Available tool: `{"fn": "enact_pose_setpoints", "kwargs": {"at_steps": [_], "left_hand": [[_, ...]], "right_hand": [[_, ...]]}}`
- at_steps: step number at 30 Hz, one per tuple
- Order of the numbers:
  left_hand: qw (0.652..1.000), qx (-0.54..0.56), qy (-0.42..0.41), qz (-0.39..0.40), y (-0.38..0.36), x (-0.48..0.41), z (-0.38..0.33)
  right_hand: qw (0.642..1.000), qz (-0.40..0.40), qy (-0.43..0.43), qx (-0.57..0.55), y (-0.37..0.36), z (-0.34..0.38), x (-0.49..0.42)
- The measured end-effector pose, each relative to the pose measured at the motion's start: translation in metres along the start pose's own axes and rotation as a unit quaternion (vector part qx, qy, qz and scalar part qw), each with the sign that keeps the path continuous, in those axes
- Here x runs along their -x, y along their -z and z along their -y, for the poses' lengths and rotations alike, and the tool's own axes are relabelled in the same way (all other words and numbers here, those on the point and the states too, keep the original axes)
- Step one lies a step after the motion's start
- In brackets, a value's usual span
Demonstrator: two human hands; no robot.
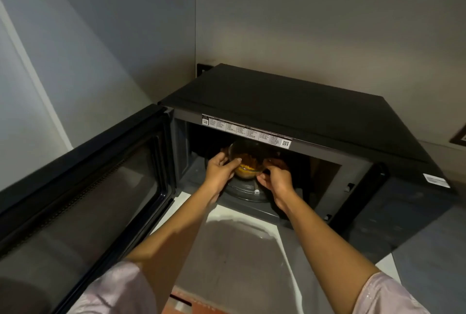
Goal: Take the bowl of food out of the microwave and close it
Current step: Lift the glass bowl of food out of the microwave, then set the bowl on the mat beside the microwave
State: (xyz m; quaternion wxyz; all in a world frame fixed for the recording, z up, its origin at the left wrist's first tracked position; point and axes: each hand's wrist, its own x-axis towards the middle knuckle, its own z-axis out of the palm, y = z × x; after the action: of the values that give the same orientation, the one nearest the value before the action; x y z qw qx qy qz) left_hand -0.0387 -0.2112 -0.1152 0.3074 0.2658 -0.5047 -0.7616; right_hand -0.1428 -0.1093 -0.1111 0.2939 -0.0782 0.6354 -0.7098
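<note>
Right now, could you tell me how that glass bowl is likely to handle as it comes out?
The glass bowl looks rigid and probably breakable. Its smooth sides may be slippery, so both the left hand and right hand gripping it seems wise. The food looks shallow, so spilling seems unlikely.

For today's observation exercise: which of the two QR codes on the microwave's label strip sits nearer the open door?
The QR code at the strip's left end; the other sits at its right end.

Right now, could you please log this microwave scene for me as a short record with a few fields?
microwave: black, cavity open
door: swung fully open to the left
bowl: clear glass, yellow-orange food inside, still in the cavity over the turntable
left hand: grips the bowl's left side
right hand: grips the bowl's right side
step left: bring bowl out, close door
</note>
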Motion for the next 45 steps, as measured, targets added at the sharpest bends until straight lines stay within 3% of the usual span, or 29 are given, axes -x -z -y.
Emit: {"fn": "enact_pose_setpoints", "kwargs": {"at_steps": [13, 18, 22, 27, 36, 45], "left_hand": [[0.999, -0.031, 0.011, 0.013, 0.025, 0.109, -0.008], [0.994, -0.108, -0.003, -0.002, 0.03, 0.139, 0.013], [0.992, -0.117, 0.036, -0.004, 0.024, 0.157, 0.031], [0.983, -0.17, 0.053, 0.05, 0.012, 0.179, 0.06], [0.965, -0.195, 0.09, 0.152, -0.06, 0.216, 0.106], [0.951, -0.184, 0.114, 0.219, -0.176, 0.246, 0.142]], "right_hand": [[0.996, -0.041, -0.009, 0.079, 0.021, -0.02, 0.094], [0.994, -0.026, -0.029, 0.1, 0.046, -0.041, 0.123], [0.993, -0.027, -0.033, 0.109, 0.069, -0.054, 0.141], [0.994, -0.061, -0.033, 0.087, 0.107, -0.075, 0.165], [0.973, -0.2, -0.056, 0.103, 0.199, -0.069, 0.204], [0.956, -0.264, -0.065, 0.109, 0.32, -0.026, 0.226]]}}
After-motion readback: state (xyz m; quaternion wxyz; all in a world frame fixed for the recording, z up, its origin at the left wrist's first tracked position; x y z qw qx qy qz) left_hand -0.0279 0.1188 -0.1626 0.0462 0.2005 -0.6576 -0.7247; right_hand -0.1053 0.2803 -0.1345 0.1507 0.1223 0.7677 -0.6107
